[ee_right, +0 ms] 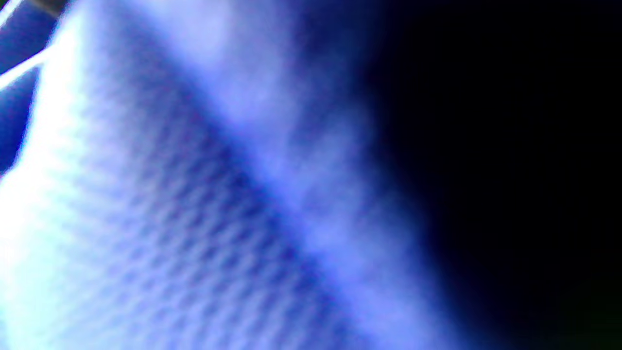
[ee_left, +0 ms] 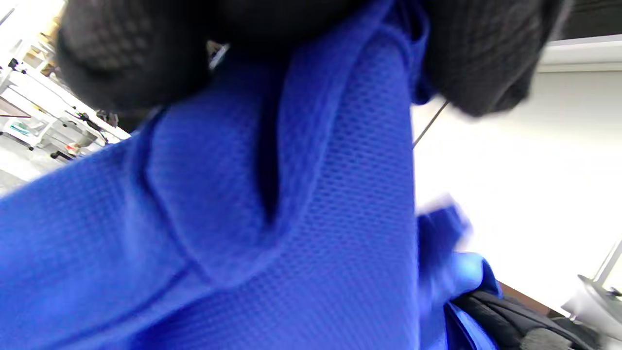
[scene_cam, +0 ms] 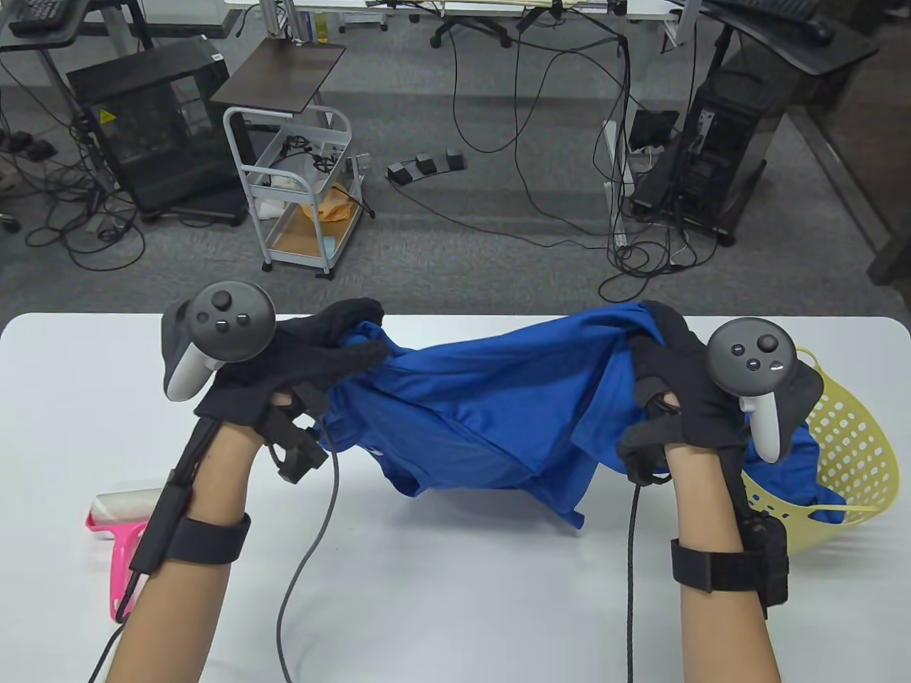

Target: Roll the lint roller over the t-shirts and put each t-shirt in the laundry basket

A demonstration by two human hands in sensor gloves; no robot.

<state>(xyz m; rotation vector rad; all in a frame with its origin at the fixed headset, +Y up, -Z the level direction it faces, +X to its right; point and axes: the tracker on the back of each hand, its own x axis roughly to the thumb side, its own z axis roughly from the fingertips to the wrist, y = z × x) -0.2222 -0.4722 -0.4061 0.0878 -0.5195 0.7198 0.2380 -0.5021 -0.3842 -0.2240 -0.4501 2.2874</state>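
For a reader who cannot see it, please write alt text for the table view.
Two gloved hands, left hand and right hand, grip a blue t-shirt and hold it above a white table. A yellow laundry basket sits at the right, and a pink lint roller lies at the left.

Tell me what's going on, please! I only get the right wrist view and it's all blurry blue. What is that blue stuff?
Observer: It's a blue t-shirt, held up above the white table.
Operator: Who's holding it?
Observer: Both hands. The left hand grips one end and the right hand grips the other.
Operator: Is the basket close?
Observer: Yes. The yellow laundry basket sits at the table's right edge, just past the right hand, with blue fabric inside it.
Operator: Where's the sticky roller?
Observer: The pink lint roller lies on the table by the left forearm. Nobody is holding it.
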